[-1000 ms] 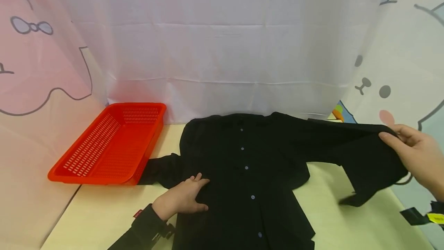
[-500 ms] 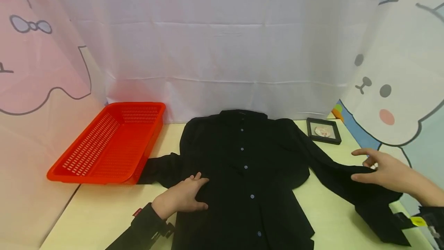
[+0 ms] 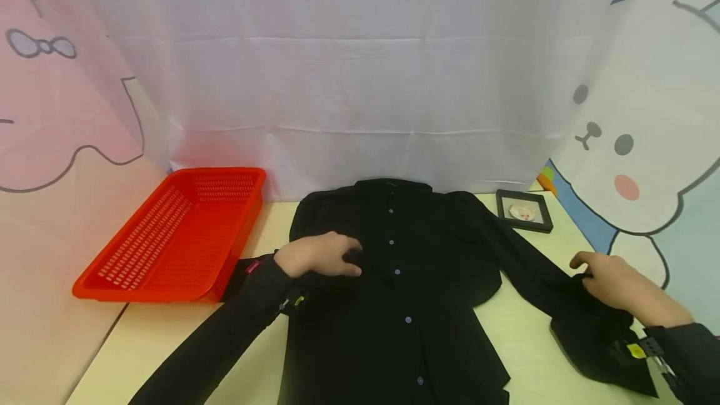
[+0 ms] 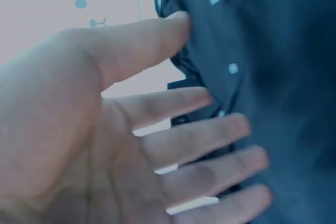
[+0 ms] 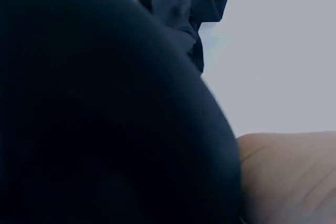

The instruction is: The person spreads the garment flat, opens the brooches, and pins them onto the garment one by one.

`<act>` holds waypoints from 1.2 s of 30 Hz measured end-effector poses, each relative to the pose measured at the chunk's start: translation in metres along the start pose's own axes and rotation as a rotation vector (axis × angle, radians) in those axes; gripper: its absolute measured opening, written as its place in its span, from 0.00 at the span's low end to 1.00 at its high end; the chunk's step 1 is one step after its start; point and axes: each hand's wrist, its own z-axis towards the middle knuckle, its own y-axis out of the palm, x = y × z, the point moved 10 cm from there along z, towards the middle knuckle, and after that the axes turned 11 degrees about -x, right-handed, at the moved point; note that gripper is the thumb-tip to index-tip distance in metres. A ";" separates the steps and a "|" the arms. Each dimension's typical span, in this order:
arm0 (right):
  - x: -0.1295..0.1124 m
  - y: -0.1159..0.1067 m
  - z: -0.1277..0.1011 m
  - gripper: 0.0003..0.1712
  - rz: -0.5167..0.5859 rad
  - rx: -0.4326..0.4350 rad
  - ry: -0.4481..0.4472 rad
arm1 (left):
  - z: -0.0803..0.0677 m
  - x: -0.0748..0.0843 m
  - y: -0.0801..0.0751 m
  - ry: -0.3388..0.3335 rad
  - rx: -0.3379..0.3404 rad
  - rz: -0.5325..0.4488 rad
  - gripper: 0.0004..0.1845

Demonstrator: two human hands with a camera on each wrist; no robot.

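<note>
A black button-up shirt [image 3: 439, 261] lies front up on the table, collar toward the back. My left hand [image 3: 323, 255] hovers over its left chest area, holding nothing. In the left wrist view, the straight, spread fingers [image 4: 194, 135] show in front of the buttoned front. Over on the right, my right hand [image 3: 619, 283] grips the shirt's right-side sleeve [image 3: 529, 264], which bunches up under the fingers. Dark cloth [image 5: 115, 108] fills much of the right wrist view and hides those fingertips. The left-side sleeve is partly covered by my forearm.
A red plastic basket [image 3: 247, 224] stands at the left, its edge over the left-side cuff. At the back right lies a small black frame [image 3: 524, 225]. The pale table [image 3: 540, 342] is bounded by a white curtain [image 3: 349, 92] and printed side sheets.
The right hand let the raised sleeve down, uncovering the black frame, then took hold of it again lower down. My left hand lifted off the shirt and moved toward the collar.
</note>
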 end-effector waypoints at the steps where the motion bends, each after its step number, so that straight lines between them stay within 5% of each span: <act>1: -0.003 -0.003 0.004 0.15 -0.004 0.003 -0.011 | 0.005 0.003 -0.009 0.022 0.017 0.008 0.30; 8: -0.040 -0.032 0.040 0.14 0.019 0.003 -0.082 | 0.040 0.003 -0.039 0.062 0.086 0.006 0.29; 14: -0.086 -0.054 0.090 0.15 0.014 0.030 -0.193 | 0.058 -0.029 -0.025 -0.102 0.013 0.002 0.33; 23: -0.145 -0.048 0.179 0.16 -0.048 0.096 -0.291 | 0.063 -0.085 -0.002 -0.375 -0.096 -0.116 0.52; 28: -0.162 -0.036 0.208 0.20 -0.002 0.149 -0.312 | 0.068 -0.101 0.003 -0.433 -0.115 -0.159 0.61; 36: -0.162 -0.019 0.238 0.29 0.104 0.119 -0.277 | 0.081 -0.111 0.001 -0.461 -0.135 -0.155 0.63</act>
